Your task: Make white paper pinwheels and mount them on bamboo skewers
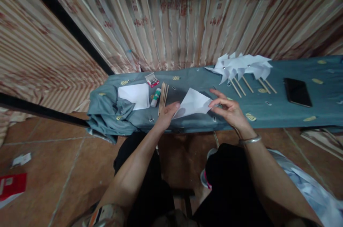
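Note:
A white sheet of paper (pixel 192 102) is held up over the front of the cloth-covered bench, one corner pointing away from me. My left hand (pixel 168 114) pinches its left corner between thumb and fingers. At the right corner, my right hand (pixel 227 109) grips the paper with thumb and fingertips, the other fingers spread; a bracelet (pixel 250 140) circles that wrist. Just left of the paper lie several thin wooden sticks (pixel 163 98), a green and white glue stick (pixel 155 97) and a small open red box (pixel 152 80) of shiny pins. A stack of white paper (pixel 135 94) rests farther left.
Several finished paper pinwheels (pixel 242 68) on sticks lie at the back right of the bench (pixel 273 114). A black phone (pixel 298 92) is right of them. Striped curtains (pixel 177 19) hang behind. A red packet (pixel 13 187) lies on the tiled floor.

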Action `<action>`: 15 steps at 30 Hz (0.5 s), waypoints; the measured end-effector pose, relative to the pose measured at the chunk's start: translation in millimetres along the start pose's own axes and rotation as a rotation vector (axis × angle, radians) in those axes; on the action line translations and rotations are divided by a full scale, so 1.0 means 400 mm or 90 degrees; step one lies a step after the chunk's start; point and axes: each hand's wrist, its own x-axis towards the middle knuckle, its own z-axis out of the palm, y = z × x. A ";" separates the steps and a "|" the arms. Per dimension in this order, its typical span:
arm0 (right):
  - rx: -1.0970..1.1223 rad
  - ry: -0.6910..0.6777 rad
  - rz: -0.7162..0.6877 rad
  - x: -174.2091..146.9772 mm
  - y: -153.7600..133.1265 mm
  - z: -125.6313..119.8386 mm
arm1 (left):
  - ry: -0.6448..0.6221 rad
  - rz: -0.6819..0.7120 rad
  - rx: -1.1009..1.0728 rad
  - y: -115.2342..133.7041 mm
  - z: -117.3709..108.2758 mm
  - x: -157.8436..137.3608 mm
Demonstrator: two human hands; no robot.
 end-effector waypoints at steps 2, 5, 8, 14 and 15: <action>-0.002 -0.015 -0.006 -0.006 -0.007 -0.008 | -0.068 -0.021 0.026 -0.003 0.014 0.002; -0.012 -0.015 -0.020 -0.011 -0.013 -0.015 | -0.114 -0.037 0.080 -0.018 0.036 0.008; -0.026 0.000 -0.025 -0.014 -0.014 -0.020 | -0.143 -0.053 0.094 -0.030 0.058 0.012; -0.021 0.022 -0.013 -0.017 -0.018 -0.024 | -0.139 -0.077 0.075 -0.028 0.088 0.021; -0.019 0.029 -0.010 -0.016 -0.018 -0.024 | -0.110 -0.053 0.107 -0.028 0.090 0.025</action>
